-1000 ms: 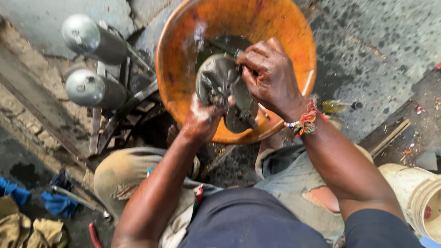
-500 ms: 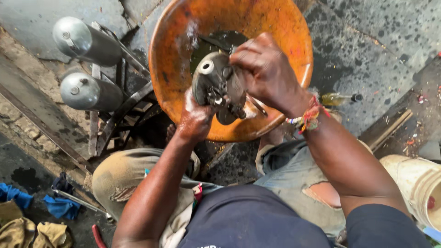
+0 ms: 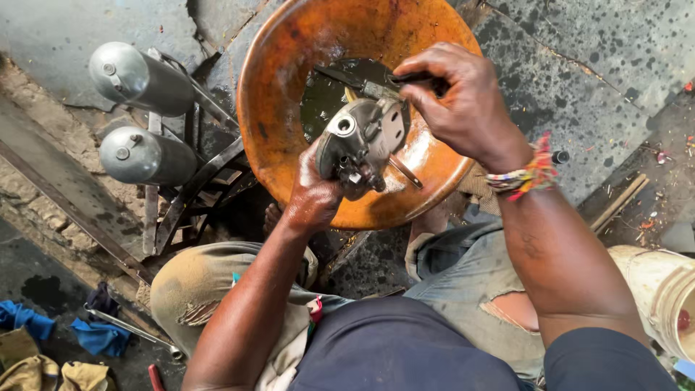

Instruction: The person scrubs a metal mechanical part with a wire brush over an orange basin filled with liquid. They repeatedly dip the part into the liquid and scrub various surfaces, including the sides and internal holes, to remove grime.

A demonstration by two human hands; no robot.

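A grey metal engine part (image 3: 360,145), oily and irregular, is held above an orange bowl (image 3: 275,108) with dark liquid at its bottom. Its long axis tilts from lower left to upper right, a round port facing the camera. The left hand (image 3: 313,197) is clamped around its lower end. The right hand (image 3: 456,101) is closed on a thin dark tool (image 3: 355,81) laid against the part's top; the tool's tip is hard to make out. Left of the bowl lie two grey metal cylinders (image 3: 141,116). A white bucket (image 3: 662,289) is cut off at the right edge. Blue rags (image 3: 94,334) lie lower left.
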